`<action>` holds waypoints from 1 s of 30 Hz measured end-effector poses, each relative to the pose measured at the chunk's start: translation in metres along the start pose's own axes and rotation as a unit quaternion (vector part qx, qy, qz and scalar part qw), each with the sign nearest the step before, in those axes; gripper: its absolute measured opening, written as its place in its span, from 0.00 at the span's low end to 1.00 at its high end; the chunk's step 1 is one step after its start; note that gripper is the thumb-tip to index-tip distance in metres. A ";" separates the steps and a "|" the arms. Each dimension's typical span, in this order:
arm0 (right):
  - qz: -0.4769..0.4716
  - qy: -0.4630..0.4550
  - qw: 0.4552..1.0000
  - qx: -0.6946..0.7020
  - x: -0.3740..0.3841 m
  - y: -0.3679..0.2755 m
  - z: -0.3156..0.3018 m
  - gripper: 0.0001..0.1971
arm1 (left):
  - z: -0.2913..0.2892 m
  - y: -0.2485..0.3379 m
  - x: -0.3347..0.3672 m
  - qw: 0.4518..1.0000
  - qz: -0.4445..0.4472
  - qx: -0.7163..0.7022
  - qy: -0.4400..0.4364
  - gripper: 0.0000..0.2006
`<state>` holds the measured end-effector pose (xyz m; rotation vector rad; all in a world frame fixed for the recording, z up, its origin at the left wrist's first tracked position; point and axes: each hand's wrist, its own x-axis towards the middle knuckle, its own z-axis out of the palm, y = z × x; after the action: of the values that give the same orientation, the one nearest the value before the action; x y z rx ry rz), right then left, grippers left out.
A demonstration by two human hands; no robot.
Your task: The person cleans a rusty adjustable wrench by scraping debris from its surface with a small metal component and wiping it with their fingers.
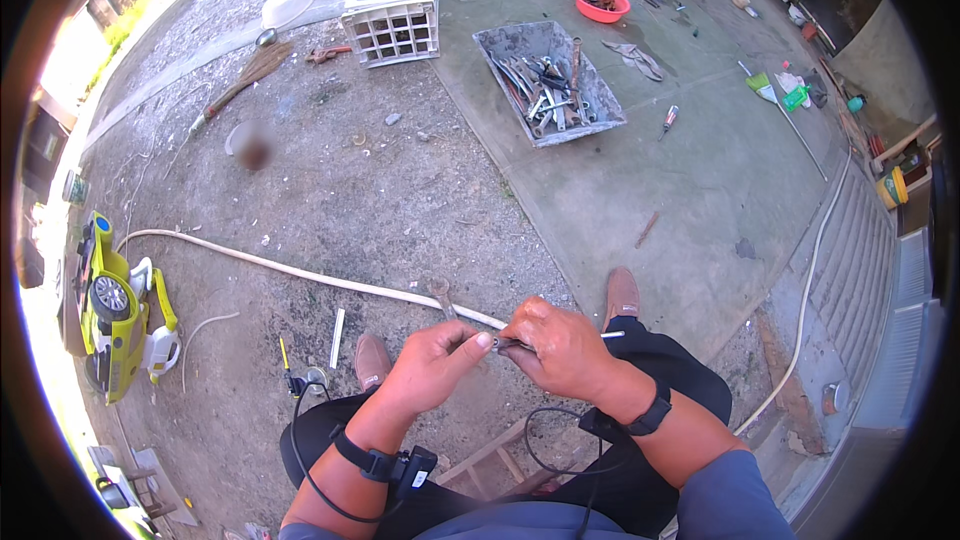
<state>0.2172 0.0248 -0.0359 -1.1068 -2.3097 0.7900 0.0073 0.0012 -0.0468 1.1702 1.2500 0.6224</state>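
We are holding a small dark metal piece [508, 344] up in the air between our two hands, in front of our body; its exact shape is proving too small to tell. With so little to grip, we are probably doing best by steadying the piece with one hand while the other is turning or pressing it, lightly enough that it isn't slipping out of the pinch.

Our left hand [435, 365] is closing thumb against fingers at the piece's left end, the thumb pointing right. Our right hand [560, 345] is curling over the other end, knuckles up and fingers bent, pinching it too. Our forearms [690, 435] are slanting inward from below.

A thin white rod [613, 335] is showing beyond the right hand; whether we are gripping it, we cannot tell. A wrench [440, 292] is appearing just beyond our left hand, a pale hose [300, 273] is passing behind, and a grey tray [525, 40] is holding tools [550, 100] well apart.
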 end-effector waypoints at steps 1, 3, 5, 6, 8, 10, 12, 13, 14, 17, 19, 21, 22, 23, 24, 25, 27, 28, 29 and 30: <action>0.010 -0.002 1.000 -0.003 0.000 0.000 0.000 0.11 | 0.000 -0.001 0.000 1.000 0.000 -0.001 0.000 0.14; 0.029 -0.006 1.000 -0.008 -0.001 -0.002 0.002 0.11 | 0.000 -0.002 0.000 1.000 -0.006 -0.007 -0.001 0.15; 0.031 0.019 0.999 0.016 0.002 -0.004 0.001 0.10 | -0.002 -0.001 -0.001 1.000 -0.017 -0.019 -0.003 0.18; 0.032 0.031 0.999 0.028 0.002 -0.005 0.001 0.09 | -0.002 0.000 -0.001 1.000 -0.021 -0.019 -0.003 0.18; 0.009 0.020 0.999 0.028 0.001 0.000 0.003 0.09 | -0.002 0.001 0.000 0.999 -0.030 -0.022 -0.005 0.18; -0.007 0.012 1.000 0.019 0.000 0.003 0.003 0.11 | -0.003 0.001 0.000 0.999 -0.033 -0.022 -0.005 0.18; -0.014 0.008 1.000 0.001 0.000 0.004 0.002 0.13 | -0.003 0.001 0.000 0.999 -0.033 -0.019 -0.003 0.18; -0.002 0.000 1.000 -0.004 0.000 0.003 0.002 0.13 | -0.002 0.000 0.000 0.999 -0.031 -0.018 -0.002 0.18; 0.010 -0.007 1.000 -0.009 -0.001 0.003 0.002 0.13 | -0.002 0.000 0.000 0.999 -0.029 -0.017 -0.001 0.18; 0.035 -0.006 0.999 -0.006 0.000 0.000 0.001 0.13 | -0.001 -0.001 0.000 0.999 -0.030 -0.023 -0.002 0.18; 0.023 0.001 1.000 0.003 0.001 -0.001 0.000 0.12 | -0.002 -0.001 0.000 0.999 -0.031 -0.027 -0.003 0.18; -0.012 0.008 1.000 0.013 0.003 0.001 0.001 0.12 | -0.002 0.000 0.000 0.999 -0.027 -0.028 0.001 0.17; -0.014 0.009 1.000 0.011 0.002 0.003 0.002 0.12 | -0.001 0.001 0.000 0.999 -0.024 -0.027 0.003 0.15; -0.015 0.009 1.000 0.010 0.001 0.005 0.003 0.13 | -0.001 0.002 0.000 0.999 -0.020 -0.026 0.006 0.15; -0.016 0.010 1.000 0.008 0.000 0.006 0.004 0.13 | 0.000 0.001 0.000 0.999 -0.020 -0.025 0.005 0.15; -0.005 0.004 1.000 0.002 0.000 0.005 0.003 0.13 | 0.000 0.001 0.001 1.000 -0.019 -0.023 0.003 0.15; 0.014 -0.008 1.000 -0.007 0.001 0.000 0.001 0.13 | -0.002 -0.001 0.000 0.999 -0.022 -0.023 0.004 0.16; 0.020 -0.005 1.000 -0.006 0.001 0.000 0.002 0.13 | -0.003 -0.002 -0.001 0.999 -0.025 -0.025 0.005 0.17; 0.029 -0.001 1.000 -0.007 0.000 0.000 0.002 0.13 | -0.002 -0.002 0.000 0.999 -0.027 -0.028 0.002 0.18; 0.038 0.003 0.999 -0.007 -0.001 0.000 0.002 0.13 | -0.002 -0.002 0.001 0.999 -0.026 -0.029 -0.001 0.18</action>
<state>0.2165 0.0238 -0.0376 -1.2091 -2.2828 0.7985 0.0057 0.0022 -0.0490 1.0870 1.2499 0.6153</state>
